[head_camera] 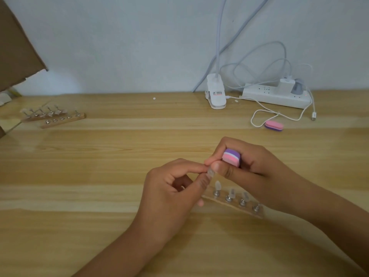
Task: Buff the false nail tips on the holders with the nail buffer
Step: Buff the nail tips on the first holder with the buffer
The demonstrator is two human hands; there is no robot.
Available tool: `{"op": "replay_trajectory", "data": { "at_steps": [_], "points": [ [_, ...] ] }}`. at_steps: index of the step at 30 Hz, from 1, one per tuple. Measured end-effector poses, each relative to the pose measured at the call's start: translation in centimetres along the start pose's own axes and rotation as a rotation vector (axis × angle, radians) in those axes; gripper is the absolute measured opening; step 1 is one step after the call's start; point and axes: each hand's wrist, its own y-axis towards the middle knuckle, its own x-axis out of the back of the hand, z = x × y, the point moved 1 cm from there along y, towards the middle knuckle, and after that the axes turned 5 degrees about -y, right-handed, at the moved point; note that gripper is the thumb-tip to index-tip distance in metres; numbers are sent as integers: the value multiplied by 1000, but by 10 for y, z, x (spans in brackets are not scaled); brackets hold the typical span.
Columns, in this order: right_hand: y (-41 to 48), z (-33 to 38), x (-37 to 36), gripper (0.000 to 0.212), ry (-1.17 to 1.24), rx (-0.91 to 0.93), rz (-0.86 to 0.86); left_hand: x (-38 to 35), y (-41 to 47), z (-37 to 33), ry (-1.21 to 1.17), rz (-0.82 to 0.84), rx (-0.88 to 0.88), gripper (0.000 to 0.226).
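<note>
Pinching the clear false nail tip (210, 172) in our left hand (175, 188) just above the wooden holder strip (235, 208), we grip the pink-and-purple nail buffer (231, 157) in our right hand (253, 166). Short, light strokes should keep the tip from flexing.

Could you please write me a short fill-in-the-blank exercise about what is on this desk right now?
1. The right hand grips a nail buffer layered purple, white and ____.
2. The left hand pinches one nail tip; the others stand on a ____ holder strip.
3. A spare buffer lies unused, nearer the ____ hand.
4. Two other holders lie far off to the ____.

Missing words: pink; wooden; right; left
</note>
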Motion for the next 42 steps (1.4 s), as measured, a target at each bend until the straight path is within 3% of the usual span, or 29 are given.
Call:
{"op": "replay_trajectory", "data": {
  "at_steps": [5, 9, 16, 18, 21, 22, 25, 30, 42],
  "points": [
    [0, 7, 3, 21, 120, 58, 49, 2, -2, -1, -96, 37, -24, 4],
    [0, 12, 10, 12, 208, 89, 111, 4, -5, -4, -119, 83, -85, 10],
    [-1, 3, 10, 28, -45, 6, 107, 1, 1, 0, -5, 26, 38, 7],
    [3, -3, 9, 25, -52, -85, 143, 1, 1, 2, 9, 18, 76, 6],
    [16, -21, 2, 47, -6, -317, -22, 3, 1, 5, 10, -20, 131, 7],
    [13, -23, 3, 43, -18, -316, -29, 3, 2, 6, 5, -32, 139, 7],
    [-3, -11, 8, 6, -107, -97, 102, 4, 2, 6, 8, -33, 140, 7],
    [-2, 1, 11, 15, -289, 217, 113, 4, 2, 1, 19, 3, 85, 11],
    [2, -6, 15, 25, -225, 245, -71, 7, 2, 4, 101, -16, 44, 12]
  ]
}}
